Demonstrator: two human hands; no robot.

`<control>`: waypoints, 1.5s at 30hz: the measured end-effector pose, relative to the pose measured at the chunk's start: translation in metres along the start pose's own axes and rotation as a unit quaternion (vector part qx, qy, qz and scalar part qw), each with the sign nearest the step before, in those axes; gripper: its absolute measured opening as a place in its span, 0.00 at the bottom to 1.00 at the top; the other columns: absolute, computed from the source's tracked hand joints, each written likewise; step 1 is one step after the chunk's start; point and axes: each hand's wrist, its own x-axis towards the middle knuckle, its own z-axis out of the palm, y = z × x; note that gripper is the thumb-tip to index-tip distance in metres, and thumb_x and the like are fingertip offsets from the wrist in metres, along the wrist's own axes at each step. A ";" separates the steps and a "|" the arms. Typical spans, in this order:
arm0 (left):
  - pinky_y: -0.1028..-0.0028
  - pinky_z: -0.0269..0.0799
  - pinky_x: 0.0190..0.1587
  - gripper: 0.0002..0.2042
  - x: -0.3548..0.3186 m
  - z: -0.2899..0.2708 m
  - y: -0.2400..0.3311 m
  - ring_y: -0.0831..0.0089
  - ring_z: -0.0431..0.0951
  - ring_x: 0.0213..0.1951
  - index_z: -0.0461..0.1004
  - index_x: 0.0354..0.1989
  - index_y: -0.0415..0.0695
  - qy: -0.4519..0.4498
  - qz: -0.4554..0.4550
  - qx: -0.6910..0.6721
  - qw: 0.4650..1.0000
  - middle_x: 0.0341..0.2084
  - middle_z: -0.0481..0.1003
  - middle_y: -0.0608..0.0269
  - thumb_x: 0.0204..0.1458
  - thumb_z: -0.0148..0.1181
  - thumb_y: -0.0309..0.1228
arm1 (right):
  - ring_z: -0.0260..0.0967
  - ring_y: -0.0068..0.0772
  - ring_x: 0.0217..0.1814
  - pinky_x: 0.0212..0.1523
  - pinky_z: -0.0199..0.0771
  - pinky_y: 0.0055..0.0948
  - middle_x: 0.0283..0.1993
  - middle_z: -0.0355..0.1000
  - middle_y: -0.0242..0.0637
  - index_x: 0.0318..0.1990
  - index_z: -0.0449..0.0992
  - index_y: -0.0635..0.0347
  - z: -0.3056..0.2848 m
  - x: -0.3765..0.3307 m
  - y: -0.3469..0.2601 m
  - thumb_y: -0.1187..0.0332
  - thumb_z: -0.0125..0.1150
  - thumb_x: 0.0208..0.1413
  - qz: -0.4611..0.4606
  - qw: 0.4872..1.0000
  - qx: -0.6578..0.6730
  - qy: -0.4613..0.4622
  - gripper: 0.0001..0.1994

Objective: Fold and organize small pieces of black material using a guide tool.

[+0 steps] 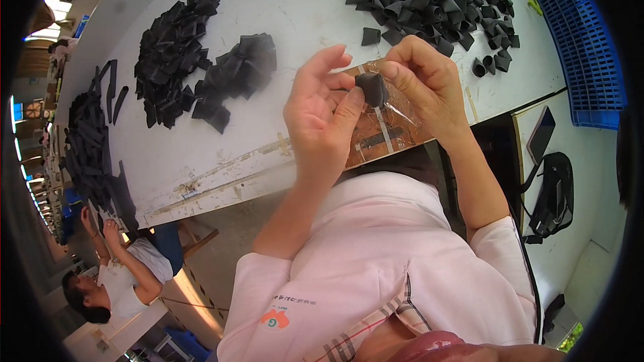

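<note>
My left hand (pixel 322 110) grips a small black piece of folded sheet (pixel 370 90) between thumb and fingers. The piece looks like a short curved tube. My right hand (pixel 433 87) is closed in a pinch at the piece's upper right edge; what lies between its fingertips is too small to make out. Just below the piece, a thin shiny pointed strip (pixel 401 114) slants down to the right; its kind is unclear. Both hands are above a brown board (pixel 365 142) at the table's front edge, with pale tape strips and loose thread-like scraps on it.
On the white table (pixel 248 147) lie a heap of rolled black pieces (pixel 429 0) at the far right, flat black pieces (pixel 171 53) at the left, and long black strips (pixel 90 141) farther left. A blue crate (pixel 577 33) stands right. A co-worker (pixel 127 275) sits at lower left.
</note>
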 end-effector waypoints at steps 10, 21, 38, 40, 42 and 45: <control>0.78 0.66 0.37 0.05 0.007 -0.006 0.003 0.77 0.70 0.31 0.70 0.34 0.35 -0.055 0.056 -0.029 0.997 0.31 0.71 0.60 0.50 0.53 0.24 | 0.63 0.29 0.22 0.19 0.62 0.23 0.27 0.64 0.35 0.31 0.70 0.61 0.012 -0.011 -0.013 0.63 0.67 0.36 -0.257 0.924 -0.277 0.065 0.17; 0.78 0.65 0.39 0.06 -0.005 -0.013 -0.003 0.78 0.69 0.34 0.70 0.34 0.38 0.005 -0.011 -0.127 0.992 0.32 0.71 0.61 0.52 0.51 0.26 | 0.61 0.32 0.21 0.18 0.60 0.27 0.23 0.62 0.35 0.25 0.70 0.63 0.014 -0.007 0.006 0.76 0.63 0.36 -0.325 0.884 -0.323 0.095 0.08; 0.82 0.63 0.40 0.06 0.006 -0.007 0.006 0.81 0.67 0.34 0.68 0.36 0.36 -0.081 0.047 0.046 0.995 0.32 0.69 0.61 0.49 0.52 0.21 | 0.59 0.34 0.20 0.18 0.58 0.28 0.21 0.61 0.35 0.24 0.68 0.62 0.008 -0.005 0.003 0.77 0.59 0.41 -0.286 0.915 -0.276 0.077 0.04; 0.83 0.63 0.37 0.07 0.012 -0.008 0.013 0.81 0.67 0.33 0.70 0.35 0.37 -0.137 0.048 0.158 0.977 0.30 0.69 0.64 0.47 0.55 0.19 | 0.59 0.34 0.20 0.18 0.58 0.28 0.20 0.60 0.35 0.23 0.68 0.62 0.008 -0.007 -0.002 0.77 0.59 0.41 -0.261 0.913 -0.305 0.068 0.05; 0.83 0.64 0.35 0.05 0.016 -0.011 0.008 0.81 0.68 0.32 0.71 0.33 0.37 -0.146 0.070 0.151 0.975 0.29 0.69 0.64 0.47 0.54 0.19 | 0.59 0.34 0.20 0.18 0.57 0.29 0.20 0.59 0.35 0.23 0.68 0.62 0.007 -0.008 -0.003 0.76 0.59 0.41 -0.267 0.908 -0.317 0.065 0.05; 0.84 0.64 0.34 0.03 0.014 -0.010 0.003 0.81 0.68 0.30 0.71 0.31 0.36 -0.136 0.093 0.129 0.978 0.28 0.70 0.65 0.47 0.54 0.19 | 0.59 0.34 0.19 0.17 0.57 0.29 0.20 0.59 0.35 0.23 0.67 0.62 0.011 -0.007 0.000 0.76 0.59 0.41 -0.281 0.895 -0.339 0.073 0.05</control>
